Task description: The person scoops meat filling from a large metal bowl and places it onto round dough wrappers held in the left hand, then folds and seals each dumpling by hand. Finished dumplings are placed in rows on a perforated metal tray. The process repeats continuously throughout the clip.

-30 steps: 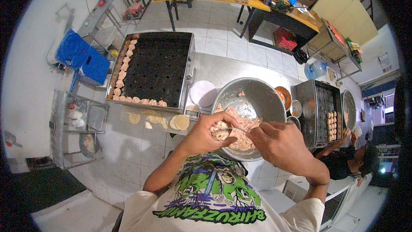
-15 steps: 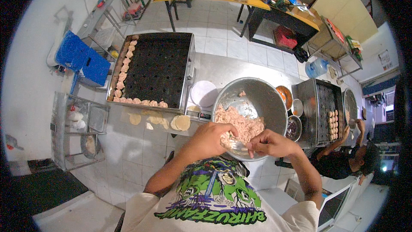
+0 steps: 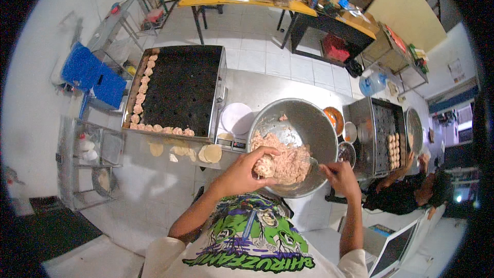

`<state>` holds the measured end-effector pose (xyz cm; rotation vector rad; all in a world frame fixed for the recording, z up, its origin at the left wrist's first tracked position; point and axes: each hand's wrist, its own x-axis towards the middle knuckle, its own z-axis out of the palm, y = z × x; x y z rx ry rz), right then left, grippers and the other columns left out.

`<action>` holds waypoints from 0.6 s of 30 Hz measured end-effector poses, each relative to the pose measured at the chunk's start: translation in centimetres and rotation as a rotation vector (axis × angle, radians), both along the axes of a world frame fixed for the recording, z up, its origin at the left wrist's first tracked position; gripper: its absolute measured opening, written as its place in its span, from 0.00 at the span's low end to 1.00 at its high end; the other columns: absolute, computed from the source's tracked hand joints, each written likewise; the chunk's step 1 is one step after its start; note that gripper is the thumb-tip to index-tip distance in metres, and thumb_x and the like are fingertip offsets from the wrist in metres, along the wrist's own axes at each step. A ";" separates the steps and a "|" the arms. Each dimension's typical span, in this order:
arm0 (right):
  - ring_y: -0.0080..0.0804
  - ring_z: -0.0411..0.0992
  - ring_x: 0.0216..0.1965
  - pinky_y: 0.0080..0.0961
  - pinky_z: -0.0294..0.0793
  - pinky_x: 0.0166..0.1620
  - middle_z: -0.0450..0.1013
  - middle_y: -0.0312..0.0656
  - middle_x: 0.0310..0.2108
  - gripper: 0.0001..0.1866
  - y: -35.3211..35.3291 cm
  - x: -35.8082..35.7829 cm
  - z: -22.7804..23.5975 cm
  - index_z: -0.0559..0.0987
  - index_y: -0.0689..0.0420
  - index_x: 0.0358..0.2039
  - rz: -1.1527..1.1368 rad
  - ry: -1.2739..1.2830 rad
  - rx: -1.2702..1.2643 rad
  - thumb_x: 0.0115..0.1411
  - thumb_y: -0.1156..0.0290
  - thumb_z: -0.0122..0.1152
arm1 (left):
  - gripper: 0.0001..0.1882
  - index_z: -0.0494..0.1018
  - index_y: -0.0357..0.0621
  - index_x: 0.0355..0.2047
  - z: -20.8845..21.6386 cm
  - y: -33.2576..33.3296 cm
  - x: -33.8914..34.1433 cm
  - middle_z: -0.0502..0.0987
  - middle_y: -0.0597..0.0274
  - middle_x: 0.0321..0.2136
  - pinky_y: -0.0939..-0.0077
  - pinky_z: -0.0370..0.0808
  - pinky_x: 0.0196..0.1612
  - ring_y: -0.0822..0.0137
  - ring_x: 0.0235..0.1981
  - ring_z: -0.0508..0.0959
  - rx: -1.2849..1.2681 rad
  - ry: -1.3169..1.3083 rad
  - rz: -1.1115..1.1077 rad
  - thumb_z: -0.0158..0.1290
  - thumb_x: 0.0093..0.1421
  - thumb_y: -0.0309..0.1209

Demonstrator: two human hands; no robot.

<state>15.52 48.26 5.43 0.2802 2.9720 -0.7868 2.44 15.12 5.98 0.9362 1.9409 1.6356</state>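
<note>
My left hand (image 3: 237, 176) is curled around a round dumpling (image 3: 264, 167) heaped with pale pink minced filling, at the near left rim of a large metal bowl (image 3: 329, 139). More minced filling (image 3: 289, 163) lies in the near left part of the bowl. In my right hand (image 3: 341, 179), closed at the bowl's near right rim, is a fork (image 3: 310, 160); its tines reach in over the filling. Flat round wrappers (image 3: 210, 153) lie along the table's near edge, left of the bowl.
At left stands a dark perforated steamer tray (image 3: 180, 87), dumplings (image 3: 139, 108) lining its left and near edges. Beside the bowl are a pale round lid (image 3: 237, 118) and small bowls, one holding orange food (image 3: 333, 120). A co-worker (image 3: 406, 190) works at another steamer tray (image 3: 381, 128) on the right.
The fork has moved away from the dumpling to the right, over the filling. My left hand has turned, showing the dumpling's top. The whole view has shifted slightly.
</note>
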 end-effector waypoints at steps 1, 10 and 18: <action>0.33 0.65 0.17 0.33 0.66 0.25 0.70 0.48 0.16 0.21 -2.5 -0.3 3.3 0.81 0.65 0.27 -0.051 -0.027 -0.095 0.69 0.59 0.60 | 0.36 0.70 0.46 0.57 -0.4 -0.1 0.3 0.80 0.62 0.46 0.65 0.76 0.55 0.64 0.48 0.80 0.019 0.041 0.032 0.73 0.48 0.31; 0.42 0.74 0.24 0.37 0.75 0.28 0.73 0.43 0.23 0.07 -10.9 -1.0 8.9 0.86 0.56 0.38 0.242 0.136 -0.108 0.62 0.69 0.66 | 0.31 0.71 0.41 0.55 2.2 1.5 0.3 0.80 0.57 0.46 0.71 0.76 0.53 0.69 0.48 0.79 0.131 -0.014 0.036 0.70 0.51 0.26; 0.39 0.75 0.25 0.37 0.76 0.28 0.74 0.41 0.24 0.07 -11.1 -2.6 11.3 0.86 0.55 0.39 0.312 0.159 0.003 0.60 0.70 0.67 | 0.24 0.78 0.43 0.46 0.8 0.3 0.5 0.83 0.61 0.38 0.73 0.76 0.50 0.71 0.42 0.80 -0.162 -0.187 -0.074 0.74 0.49 0.32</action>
